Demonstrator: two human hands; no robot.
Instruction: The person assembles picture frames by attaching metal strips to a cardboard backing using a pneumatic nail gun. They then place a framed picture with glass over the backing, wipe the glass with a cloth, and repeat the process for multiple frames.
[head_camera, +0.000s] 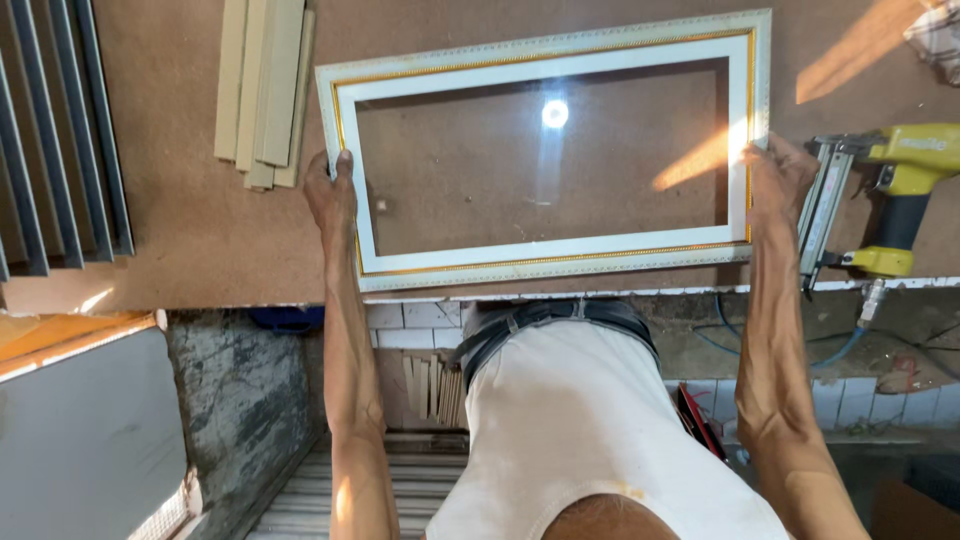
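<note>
A white picture frame (545, 265) with gold trim lies flat on the brown workbench (180, 230), a glass pane in it reflecting a light. My left hand (330, 190) grips the frame's left side, thumb on top of the moulding. My right hand (778, 172) grips the frame's right side. Both arms reach out from my body toward the bench.
A yellow nail gun (885, 195) with an air hose rests at the bench's right edge, close to my right hand. Several beige moulding strips (263, 90) lie at the top left. Dark moulding lengths (55, 140) lie at the far left. A grey board (85, 430) stands below left.
</note>
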